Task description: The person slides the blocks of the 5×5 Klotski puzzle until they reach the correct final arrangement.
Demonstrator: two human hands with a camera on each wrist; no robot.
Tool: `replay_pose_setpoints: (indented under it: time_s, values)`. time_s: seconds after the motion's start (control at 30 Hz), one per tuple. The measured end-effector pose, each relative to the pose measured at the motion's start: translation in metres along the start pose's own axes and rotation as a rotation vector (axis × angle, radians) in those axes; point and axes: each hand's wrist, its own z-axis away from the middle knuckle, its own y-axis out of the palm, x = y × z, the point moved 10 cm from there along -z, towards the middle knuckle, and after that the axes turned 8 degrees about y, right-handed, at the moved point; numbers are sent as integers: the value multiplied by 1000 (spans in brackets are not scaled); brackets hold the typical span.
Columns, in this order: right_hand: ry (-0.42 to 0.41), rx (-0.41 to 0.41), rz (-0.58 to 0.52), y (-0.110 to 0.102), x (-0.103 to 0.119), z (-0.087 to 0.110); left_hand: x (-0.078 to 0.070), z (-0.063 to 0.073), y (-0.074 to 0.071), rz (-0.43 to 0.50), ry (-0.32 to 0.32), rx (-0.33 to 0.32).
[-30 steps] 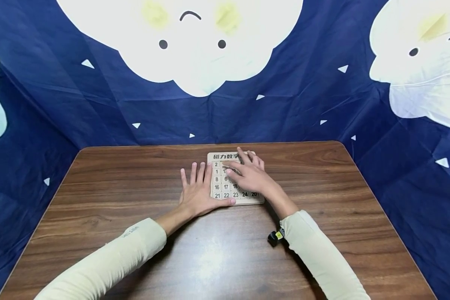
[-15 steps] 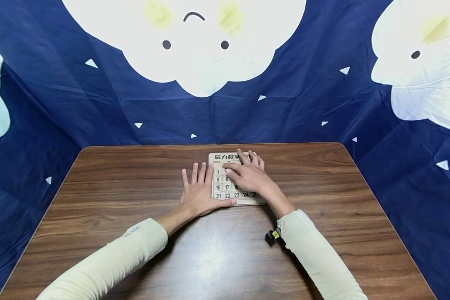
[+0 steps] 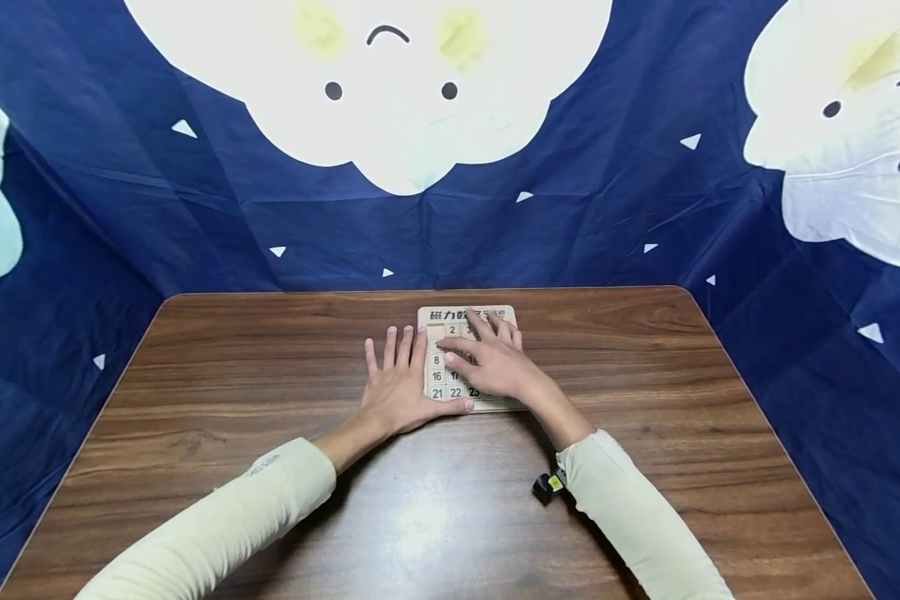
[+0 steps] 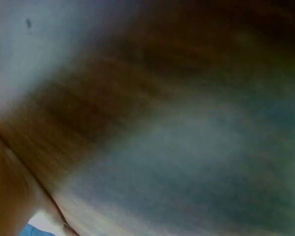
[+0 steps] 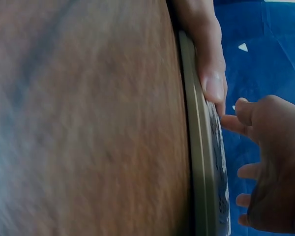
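A pale number sliding puzzle (image 3: 423,317) lies flat at the table's far middle in the head view. Its top-left cell (image 3: 435,332) holds no tile, and the 2 tile (image 3: 452,330) sits right of that gap. My left hand (image 3: 396,398) rests spread at the puzzle's left side, thumb along the near edge. Over the grid, my right hand (image 3: 495,368) reaches its index fingertip to the 1 tile, mostly hidden. In the right wrist view the puzzle's edge (image 5: 199,128) appears side-on, between the left thumb (image 5: 212,73) and my right hand (image 5: 280,167).
The brown wood-grain table (image 3: 232,350) extends around the puzzle. Behind it hangs a dark blue cloth (image 3: 330,217) with white clouds. A small black device (image 3: 544,487) sits at the right sleeve cuff. The left wrist view is blurred, mostly tabletop (image 4: 88,108).
The 2 tile has slid right out of the top-left corner, leaving a gap there. My right hand has then shifted slightly nearer and left, onto the 1 tile. My left hand stays put.
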Motion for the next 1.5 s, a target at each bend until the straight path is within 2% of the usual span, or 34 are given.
replay_pose_setpoints:
  time_s: [0.17,0.37,0.5,0.7,0.83,0.93,1.2,1.33,1.5]
  values:
    - [8,0,32,1,6,-2,0,0,-1,-3,1,-6]
    - [48,-20,77,-1,6,-13,2,0,0,-5,-5,0]
    - [49,-5,47,-3,4,-17,1,-1,1,1,-3,3]
    - [49,-40,-58,-18,-18,-6,-2,-1,2,9,-1,6]
    - [79,-75,-65,-31,-37,5,-2,-1,2,22,5,-3]
    - [79,-75,-63,-35,-42,9,-1,0,1,28,8,-13]
    - [-1,8,-7,-7,-14,-1,1,3,-2,54,3,-12]
    - [6,0,14,-2,-6,-8,0,2,-1,65,10,-15]
    - [29,-14,38,-3,-7,-14,0,1,-1,71,4,-15]
